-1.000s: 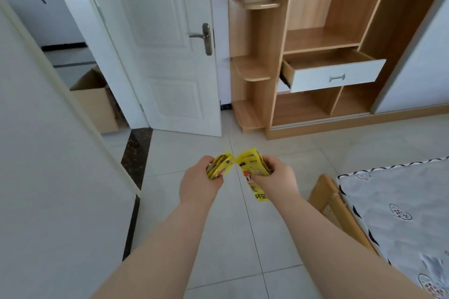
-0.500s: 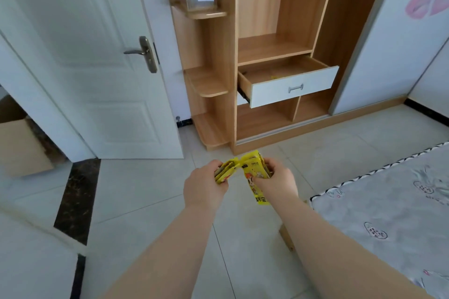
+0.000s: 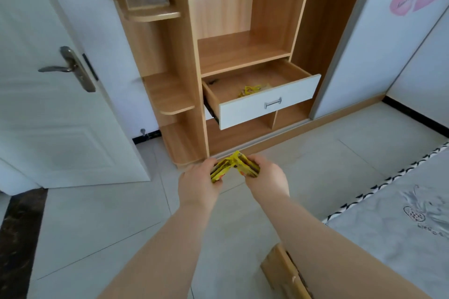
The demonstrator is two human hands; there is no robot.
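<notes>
Both my hands are held out in front of me over the tiled floor. My left hand (image 3: 198,183) grips one bunch of yellow packets (image 3: 220,168). My right hand (image 3: 266,177) grips a second bunch of yellow packets (image 3: 245,166), and the two bunches touch at the top. Ahead stands a wooden wardrobe with an open drawer (image 3: 267,104) that has a white front. More yellow packets (image 3: 252,90) lie inside the drawer near its front.
A white door (image 3: 60,104) with a metal handle stands open on the left. A bed with a grey patterned mattress (image 3: 401,213) fills the lower right, its wooden corner (image 3: 284,272) close to my right arm. Wardrobe shelves rise above the drawer.
I have moved closer to the wardrobe and turned right, so the drawer's inside now shows. My hands have drawn the two bunches of packets together.
</notes>
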